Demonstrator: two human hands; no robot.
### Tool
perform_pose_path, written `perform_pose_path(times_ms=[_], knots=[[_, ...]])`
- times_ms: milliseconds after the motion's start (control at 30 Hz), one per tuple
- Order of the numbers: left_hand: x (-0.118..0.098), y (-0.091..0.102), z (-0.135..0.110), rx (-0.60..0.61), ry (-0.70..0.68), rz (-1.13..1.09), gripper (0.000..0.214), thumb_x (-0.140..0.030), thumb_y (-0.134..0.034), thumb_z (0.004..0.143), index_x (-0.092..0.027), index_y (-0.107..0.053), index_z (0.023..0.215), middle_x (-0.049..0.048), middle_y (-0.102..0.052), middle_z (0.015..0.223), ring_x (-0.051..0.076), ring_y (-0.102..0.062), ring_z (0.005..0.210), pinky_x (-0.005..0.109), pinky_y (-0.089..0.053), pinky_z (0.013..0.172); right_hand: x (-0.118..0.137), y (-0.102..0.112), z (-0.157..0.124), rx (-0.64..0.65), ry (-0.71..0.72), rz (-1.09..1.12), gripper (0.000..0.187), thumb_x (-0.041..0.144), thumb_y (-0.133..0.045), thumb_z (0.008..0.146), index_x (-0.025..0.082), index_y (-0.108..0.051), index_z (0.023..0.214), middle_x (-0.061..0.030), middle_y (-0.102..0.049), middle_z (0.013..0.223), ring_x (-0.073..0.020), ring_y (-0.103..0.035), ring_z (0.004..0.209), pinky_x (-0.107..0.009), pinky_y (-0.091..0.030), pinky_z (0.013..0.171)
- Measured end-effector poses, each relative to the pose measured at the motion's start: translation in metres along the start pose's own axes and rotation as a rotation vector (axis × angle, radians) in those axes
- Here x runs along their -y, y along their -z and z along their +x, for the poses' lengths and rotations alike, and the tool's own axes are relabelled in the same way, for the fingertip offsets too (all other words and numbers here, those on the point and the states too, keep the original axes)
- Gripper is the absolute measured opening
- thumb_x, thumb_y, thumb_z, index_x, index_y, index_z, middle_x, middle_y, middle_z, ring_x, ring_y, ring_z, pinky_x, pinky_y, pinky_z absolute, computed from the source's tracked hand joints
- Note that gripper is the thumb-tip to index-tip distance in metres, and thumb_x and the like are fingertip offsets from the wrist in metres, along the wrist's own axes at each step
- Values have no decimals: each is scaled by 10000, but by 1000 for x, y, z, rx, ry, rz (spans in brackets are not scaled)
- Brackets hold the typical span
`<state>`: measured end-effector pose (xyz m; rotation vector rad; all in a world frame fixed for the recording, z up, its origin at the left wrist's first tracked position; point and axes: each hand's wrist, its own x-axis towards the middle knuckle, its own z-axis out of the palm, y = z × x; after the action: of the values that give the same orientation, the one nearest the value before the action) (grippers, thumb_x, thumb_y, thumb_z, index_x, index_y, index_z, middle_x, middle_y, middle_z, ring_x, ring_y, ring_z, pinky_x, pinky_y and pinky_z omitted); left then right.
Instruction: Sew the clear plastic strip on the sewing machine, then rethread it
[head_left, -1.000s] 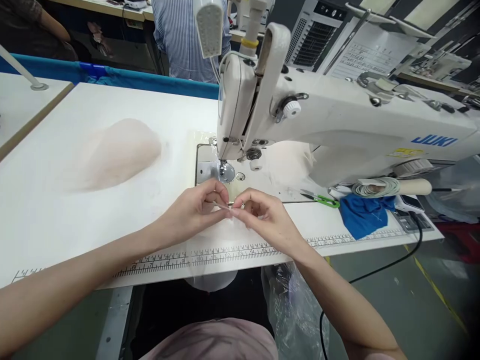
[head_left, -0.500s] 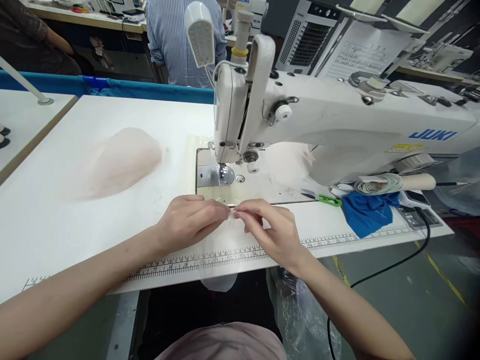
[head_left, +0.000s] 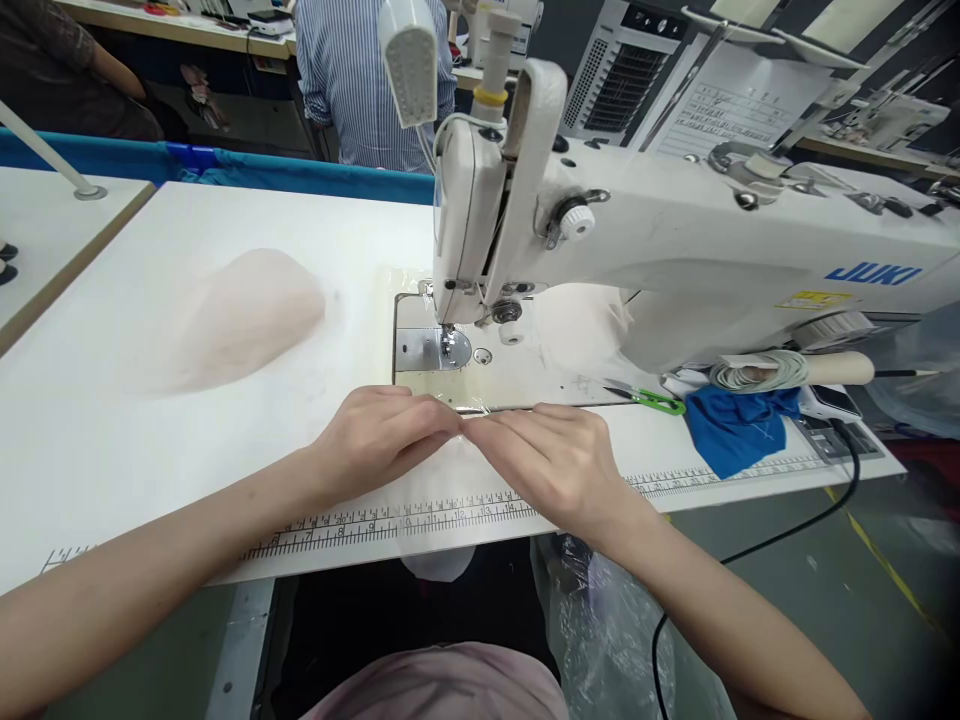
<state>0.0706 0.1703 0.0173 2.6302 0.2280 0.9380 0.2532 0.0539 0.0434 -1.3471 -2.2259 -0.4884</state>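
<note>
Just in front of the sewing machine's metal bed, my left hand [head_left: 394, 440] and my right hand [head_left: 551, 460] meet at their fingertips. Both are closed in a pinch on a thin, sheer piece of fabric [head_left: 439, 563], whose pale lower end hangs over the table's front edge. Most of the held part is hidden by my fingers. The presser foot [head_left: 448, 345] of the white sewing machine [head_left: 675, 230] stands behind my hands, with no fabric visible under it.
Sheer beige fabric [head_left: 255, 315] lies on the left of the white table [head_left: 97, 430]. More pale fabric [head_left: 577, 325] rests under the machine arm. Green thread snips [head_left: 656, 401], a blue cloth [head_left: 739, 425] and a cord bundle [head_left: 761, 370] lie at right. A person in stripes [head_left: 367, 80] is beyond.
My right hand has turned over, its back now facing up and its fingers flatter against the left fingertips. My left hand stays almost in place. The view has shifted slightly.
</note>
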Motion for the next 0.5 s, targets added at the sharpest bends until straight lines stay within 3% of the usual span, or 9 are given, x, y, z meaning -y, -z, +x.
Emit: perform_pose_path(times_ms=[200, 500], knots=[[3, 0, -1, -44, -54, 20, 142, -160, -515, 947, -220, -622, 874, -44, -755, 789, 89, -688, 643, 199, -490, 605, -3, 2, 5, 46, -16, -35, 199, 11, -517, 889, 161, -641, 928, 55, -679, 666, -66, -506, 508, -267, -301, 475], [3, 0, -3, 27, 6, -17, 202, -200, -472, 974, -209, -626, 843, -29, -746, 774, 93, -672, 643, 207, -478, 612, -4, 7, 11, 125, 84, -78, 218, -2, -494, 895, 153, -646, 869, 31, -638, 628, -88, -543, 520, -276, -276, 462]])
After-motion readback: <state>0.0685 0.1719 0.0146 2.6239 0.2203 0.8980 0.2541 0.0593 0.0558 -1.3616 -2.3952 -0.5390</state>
